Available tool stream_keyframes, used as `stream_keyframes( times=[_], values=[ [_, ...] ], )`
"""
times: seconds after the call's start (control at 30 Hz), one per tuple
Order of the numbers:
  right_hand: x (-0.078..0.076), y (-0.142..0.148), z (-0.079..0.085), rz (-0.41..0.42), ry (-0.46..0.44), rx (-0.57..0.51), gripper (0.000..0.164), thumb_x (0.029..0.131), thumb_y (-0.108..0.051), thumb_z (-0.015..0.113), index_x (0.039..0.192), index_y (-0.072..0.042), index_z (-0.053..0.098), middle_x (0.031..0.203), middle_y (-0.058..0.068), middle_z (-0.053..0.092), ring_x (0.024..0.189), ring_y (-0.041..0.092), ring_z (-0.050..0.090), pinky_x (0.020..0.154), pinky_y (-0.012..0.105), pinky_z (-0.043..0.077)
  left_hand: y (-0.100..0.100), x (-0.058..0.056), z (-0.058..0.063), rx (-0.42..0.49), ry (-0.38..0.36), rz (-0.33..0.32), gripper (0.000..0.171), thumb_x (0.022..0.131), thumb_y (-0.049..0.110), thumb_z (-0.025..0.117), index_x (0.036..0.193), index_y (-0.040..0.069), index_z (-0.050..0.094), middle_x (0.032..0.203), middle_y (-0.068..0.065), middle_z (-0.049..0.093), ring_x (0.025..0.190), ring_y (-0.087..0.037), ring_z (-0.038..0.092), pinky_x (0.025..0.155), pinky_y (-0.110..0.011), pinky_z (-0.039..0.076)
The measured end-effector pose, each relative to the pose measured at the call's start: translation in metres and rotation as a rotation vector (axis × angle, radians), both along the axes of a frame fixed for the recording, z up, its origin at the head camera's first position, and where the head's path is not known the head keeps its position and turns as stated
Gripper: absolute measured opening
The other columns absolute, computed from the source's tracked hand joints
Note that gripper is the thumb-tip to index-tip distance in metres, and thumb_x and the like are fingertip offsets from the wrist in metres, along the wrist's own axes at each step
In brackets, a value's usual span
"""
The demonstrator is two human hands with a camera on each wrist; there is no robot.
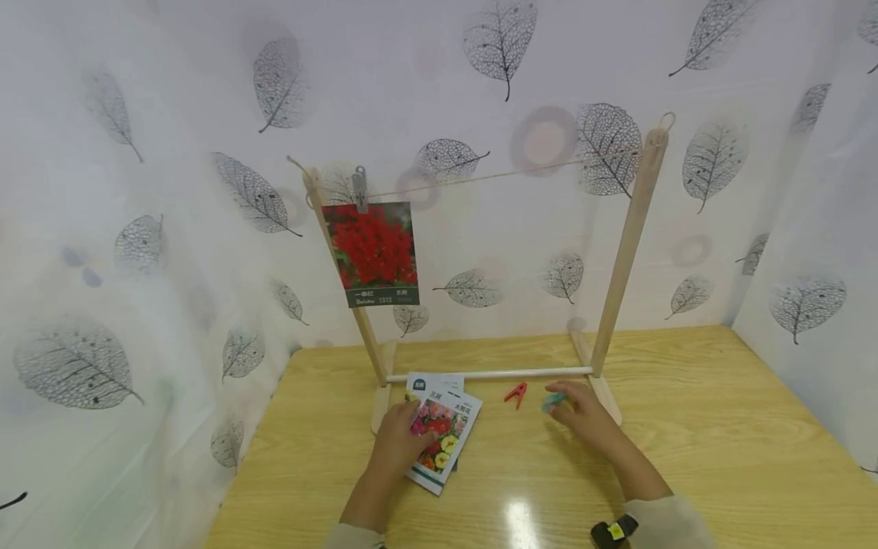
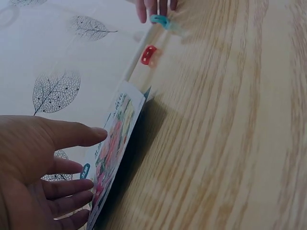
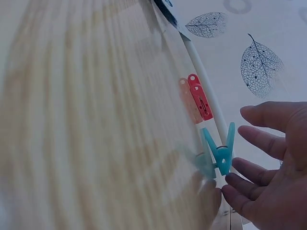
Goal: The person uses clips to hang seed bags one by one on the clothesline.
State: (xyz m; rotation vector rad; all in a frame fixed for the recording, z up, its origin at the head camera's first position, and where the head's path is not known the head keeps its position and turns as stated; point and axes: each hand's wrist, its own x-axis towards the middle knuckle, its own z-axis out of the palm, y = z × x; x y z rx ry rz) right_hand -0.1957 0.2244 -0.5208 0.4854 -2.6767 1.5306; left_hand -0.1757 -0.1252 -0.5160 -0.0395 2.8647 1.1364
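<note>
My left hand (image 1: 399, 438) is at the flower seed packets (image 1: 449, 427), which lie overlapping on the table. In the left wrist view its thumb and fingers (image 2: 72, 184) are spread and reach the edge of the top packet (image 2: 115, 143), which shows colourful blooms. My right hand (image 1: 583, 412) is beside a teal clothespin (image 3: 222, 153), its fingertips right at the clip and its fingers spread loosely apart. A red clothespin (image 1: 516, 394) lies between the packets and my right hand.
A wooden frame (image 1: 627, 252) stands at the back with a string (image 1: 473, 179) across its posts. A metal clip (image 1: 360, 191) holds a red-flower packet (image 1: 373, 255) on the string's left end. A white bar (image 1: 521, 374) joins the feet. Leaf-print curtain (image 1: 473, 290) hangs behind.
</note>
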Motion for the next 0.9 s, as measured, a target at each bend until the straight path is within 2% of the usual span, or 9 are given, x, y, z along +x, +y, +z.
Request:
stream_keyframes(
  times=[0.07,0.23,0.37,0.53,0.73,0.9],
  values=[
    [-0.0004,-0.0007,-0.0012,0.005,0.002,-0.012,0.04,0.097,-0.005,0.063,0.133,0.011,0.055,0.142,0.034,0.046,0.135,0.055,0.036,0.111,0.069,0.033,0.0002,0.0007,0.0005,-0.025,0.002,0.002,0.071,0.083,0.023,0.082,0.143,0.001,0.051,0.139,-0.022,0.052,0.13,-0.042,0.049,0.112,-0.058,0.04],
    [0.0015,-0.0014,-0.0008,0.002,-0.033,-0.023,0.042,0.098,-0.009,0.063,0.135,0.009,0.055,0.147,0.036,0.04,0.139,0.056,0.033,0.113,0.069,0.031,0.0003,0.0012,-0.0011,-0.072,0.007,0.006,0.076,0.08,0.025,0.085,0.144,0.002,0.051,0.137,-0.021,0.053,0.127,-0.04,0.051,0.108,-0.057,0.043],
    [0.0015,0.0003,-0.0037,0.008,-0.041,0.027,0.044,0.099,-0.012,0.063,0.139,0.006,0.053,0.152,0.036,0.036,0.141,0.058,0.031,0.113,0.069,0.032,0.0004,0.0007,-0.0023,-0.1,0.025,0.004,0.078,0.078,0.026,0.087,0.144,0.002,0.051,0.134,-0.021,0.054,0.123,-0.039,0.052,0.106,-0.057,0.045],
    [0.0032,0.0009,-0.0061,-0.004,-0.019,0.112,0.041,0.101,-0.01,0.059,0.139,0.002,0.054,0.151,0.033,0.04,0.139,0.056,0.037,0.111,0.069,0.035,-0.0001,0.0006,-0.0019,-0.09,0.017,0.022,0.08,0.078,0.027,0.087,0.146,0.005,0.051,0.133,-0.019,0.053,0.119,-0.036,0.053,0.101,-0.053,0.048],
    [0.0062,0.0001,-0.0037,0.003,-0.01,0.129,0.038,0.1,-0.003,0.057,0.137,0.003,0.056,0.145,0.03,0.047,0.137,0.054,0.042,0.11,0.068,0.037,-0.0006,0.0013,-0.0033,-0.069,0.007,0.042,0.081,0.077,0.025,0.088,0.147,0.008,0.05,0.125,-0.016,0.052,0.109,-0.028,0.054,0.09,-0.047,0.052],
    [0.0054,0.0003,-0.0043,-0.016,0.01,0.175,0.036,0.098,-0.001,0.058,0.134,0.002,0.059,0.139,0.027,0.052,0.132,0.051,0.047,0.109,0.066,0.039,0.0004,0.0024,-0.0039,-0.045,0.0,0.049,0.083,0.077,0.024,0.088,0.149,0.009,0.048,0.124,-0.016,0.051,0.107,-0.027,0.054,0.089,-0.046,0.052]
  ],
)
